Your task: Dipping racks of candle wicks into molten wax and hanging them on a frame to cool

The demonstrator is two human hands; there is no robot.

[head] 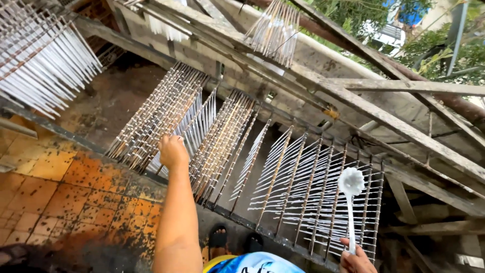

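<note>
My left hand (173,150) reaches forward and grips the top of a wooden rack strung with thin white sticks (161,114), one of several racks standing side by side in a pit. My right hand (356,260), at the bottom right, holds the handle of a white ladle (351,183) upright over another row of racks (313,187). The ladle's round bowl points up, above the white sticks.
Orange stained tiles (55,187) cover the floor at the left. My feet in dark sandals (218,237) stand on the pit's edge. More stick racks (45,55) hang at the upper left and at the top (275,30). Wooden beams (394,121) cross at the right.
</note>
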